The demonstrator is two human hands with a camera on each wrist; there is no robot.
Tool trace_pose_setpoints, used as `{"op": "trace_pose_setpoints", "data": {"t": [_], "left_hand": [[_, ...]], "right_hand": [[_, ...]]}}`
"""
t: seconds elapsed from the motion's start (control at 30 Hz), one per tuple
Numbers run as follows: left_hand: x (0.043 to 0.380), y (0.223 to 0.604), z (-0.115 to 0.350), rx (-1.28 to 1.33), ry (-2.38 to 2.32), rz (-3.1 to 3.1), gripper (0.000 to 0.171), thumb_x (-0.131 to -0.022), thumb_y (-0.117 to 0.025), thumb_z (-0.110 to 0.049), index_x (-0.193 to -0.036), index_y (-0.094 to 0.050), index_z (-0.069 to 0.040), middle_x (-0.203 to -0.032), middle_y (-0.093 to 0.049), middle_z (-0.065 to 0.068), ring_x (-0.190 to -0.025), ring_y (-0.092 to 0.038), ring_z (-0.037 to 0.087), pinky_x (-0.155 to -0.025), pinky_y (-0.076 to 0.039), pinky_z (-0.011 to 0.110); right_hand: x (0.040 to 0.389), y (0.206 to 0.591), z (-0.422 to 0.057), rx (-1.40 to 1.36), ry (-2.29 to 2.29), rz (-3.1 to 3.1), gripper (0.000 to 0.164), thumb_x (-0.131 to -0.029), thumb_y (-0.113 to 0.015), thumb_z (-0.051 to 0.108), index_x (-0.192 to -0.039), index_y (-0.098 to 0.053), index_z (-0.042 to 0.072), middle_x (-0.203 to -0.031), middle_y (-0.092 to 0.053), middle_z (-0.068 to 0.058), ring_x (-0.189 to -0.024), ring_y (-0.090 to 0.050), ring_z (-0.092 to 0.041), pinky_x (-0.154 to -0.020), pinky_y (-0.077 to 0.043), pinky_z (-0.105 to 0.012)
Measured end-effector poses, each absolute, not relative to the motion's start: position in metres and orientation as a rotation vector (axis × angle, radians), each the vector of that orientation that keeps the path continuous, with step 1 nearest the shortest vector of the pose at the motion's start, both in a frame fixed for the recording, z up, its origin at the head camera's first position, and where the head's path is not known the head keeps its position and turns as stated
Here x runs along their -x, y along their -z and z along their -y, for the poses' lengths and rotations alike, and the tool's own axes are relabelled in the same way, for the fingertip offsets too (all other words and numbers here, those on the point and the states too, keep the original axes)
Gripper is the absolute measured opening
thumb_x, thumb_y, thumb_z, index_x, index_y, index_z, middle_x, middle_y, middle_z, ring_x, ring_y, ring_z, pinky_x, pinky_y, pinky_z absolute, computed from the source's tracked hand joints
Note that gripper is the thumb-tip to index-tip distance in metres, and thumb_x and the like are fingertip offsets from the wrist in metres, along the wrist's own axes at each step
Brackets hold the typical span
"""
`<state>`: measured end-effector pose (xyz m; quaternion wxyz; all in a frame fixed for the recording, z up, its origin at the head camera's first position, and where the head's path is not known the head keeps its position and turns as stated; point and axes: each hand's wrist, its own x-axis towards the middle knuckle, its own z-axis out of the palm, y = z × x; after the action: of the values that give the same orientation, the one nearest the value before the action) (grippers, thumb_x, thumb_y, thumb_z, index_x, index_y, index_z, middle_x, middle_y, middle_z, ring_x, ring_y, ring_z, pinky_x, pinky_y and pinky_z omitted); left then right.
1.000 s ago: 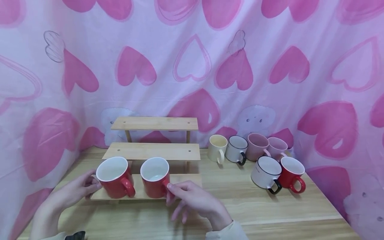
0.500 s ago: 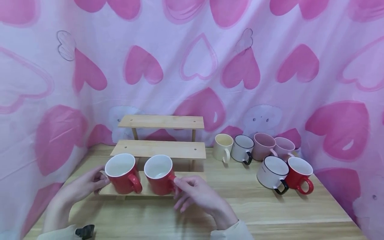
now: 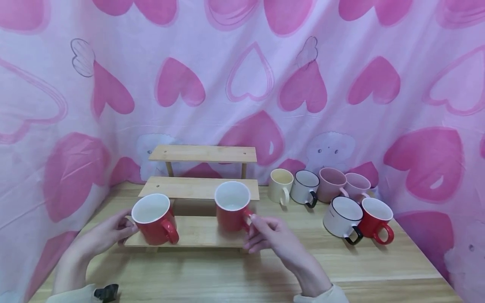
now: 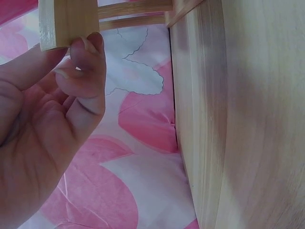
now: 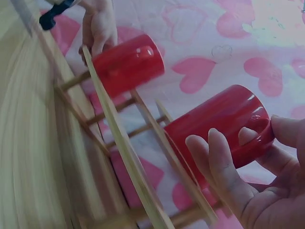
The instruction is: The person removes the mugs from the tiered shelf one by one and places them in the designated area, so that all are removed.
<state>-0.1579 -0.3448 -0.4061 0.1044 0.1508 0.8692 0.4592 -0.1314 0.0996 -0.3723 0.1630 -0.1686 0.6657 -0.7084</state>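
My right hand [image 3: 270, 237] pinches the handle of a red mug [image 3: 232, 214], white inside. In the right wrist view that mug [image 5: 224, 126] hangs clear of the lowest board, fingers at its handle. Another red mug [image 3: 157, 227] stands at the left end of the lowest board [image 3: 197, 233] of a three-tier wooden shelf, its handle towards the front right. My left hand [image 3: 104, 233] is beside this mug. In the left wrist view, the left thumb and fingers [image 4: 86, 67] pinch the end of a shelf board [image 4: 76, 24].
Right of the shelf stand a cream mug [image 3: 280, 187], a white mug with black rim [image 3: 305, 187], a mauve mug [image 3: 330, 185] and a pink mug [image 3: 358, 185]. Before them are another white mug [image 3: 342, 216] and a red mug [image 3: 375, 219]. A heart-patterned cloth [image 3: 242, 126] hangs behind.
My right hand has carried its red mug rightward and up, away from the other red mug. The left hand still grips the shelf end. The head view shifted slightly at first.
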Motion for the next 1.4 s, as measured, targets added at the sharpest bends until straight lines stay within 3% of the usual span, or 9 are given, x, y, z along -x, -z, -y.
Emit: {"op": "trace_pose_setpoints", "data": {"t": [0.2,0.47,0.7,0.97,1.17,1.4], "left_hand": [[0.159,0.408,0.346,-0.448,-1.347,-2.568,0.043,-0.099,-0.056,-0.012,-0.132,-0.037,0.009,-0.081,-0.055,0.006,-0.062,-0.053,0.016,-0.057,-0.045,0.03],[0.157,0.406,0.346,-0.426,-1.336,-2.572,0.047,-0.099,-0.057,-0.011,-0.134,-0.035,0.01,-0.085,-0.056,0.009,-0.064,-0.054,0.017,-0.059,-0.046,0.031],[0.158,0.409,0.346,-0.477,-1.348,-2.586,0.047,-0.099,-0.057,-0.01,-0.135,-0.035,0.011,-0.078,-0.054,0.005,-0.06,-0.052,0.015,-0.056,-0.044,0.029],[0.159,0.408,0.347,-0.473,-1.337,-2.588,0.046,-0.099,-0.057,-0.01,-0.134,-0.036,0.01,-0.08,-0.055,0.006,-0.061,-0.053,0.016,-0.057,-0.045,0.03],[0.16,0.408,0.347,-0.503,-1.345,-2.598,0.043,-0.099,-0.056,-0.009,-0.133,-0.037,0.01,-0.079,-0.055,0.004,-0.06,-0.053,0.016,-0.056,-0.044,0.03],[0.158,0.408,0.347,-0.47,-1.32,-2.6,0.044,-0.099,-0.057,-0.011,-0.132,-0.037,0.01,-0.081,-0.055,0.006,-0.062,-0.054,0.016,-0.058,-0.044,0.03]], "right_hand": [[0.128,0.374,-0.134,0.433,2.087,-1.997,0.049,-0.105,-0.046,0.027,-0.098,-0.052,-0.021,-0.093,-0.063,-0.024,-0.082,-0.069,-0.031,-0.077,-0.055,-0.046],[0.125,0.382,-0.17,0.279,2.186,-2.151,0.048,-0.106,-0.045,0.027,-0.097,-0.053,-0.02,-0.091,-0.065,-0.021,-0.084,-0.069,-0.036,-0.076,-0.055,-0.048],[0.124,0.394,-0.193,0.037,2.24,-2.253,0.047,-0.104,-0.048,0.031,-0.098,-0.056,-0.015,-0.092,-0.066,-0.02,-0.085,-0.069,-0.039,-0.076,-0.056,-0.039],[0.128,0.418,-0.214,-0.074,2.302,-2.304,0.05,-0.104,-0.046,0.033,-0.096,-0.057,-0.015,-0.089,-0.066,-0.02,-0.079,-0.071,-0.029,-0.074,-0.056,-0.037],[0.133,0.434,-0.224,-0.13,2.332,-2.297,0.057,-0.104,-0.046,0.034,-0.102,-0.05,-0.022,-0.089,-0.066,-0.022,-0.077,-0.071,-0.027,-0.074,-0.056,-0.037],[0.139,0.453,-0.234,-0.206,2.361,-2.235,0.059,-0.104,-0.047,0.037,-0.099,-0.05,-0.022,-0.088,-0.065,-0.023,-0.076,-0.071,-0.026,-0.073,-0.057,-0.038]]}}
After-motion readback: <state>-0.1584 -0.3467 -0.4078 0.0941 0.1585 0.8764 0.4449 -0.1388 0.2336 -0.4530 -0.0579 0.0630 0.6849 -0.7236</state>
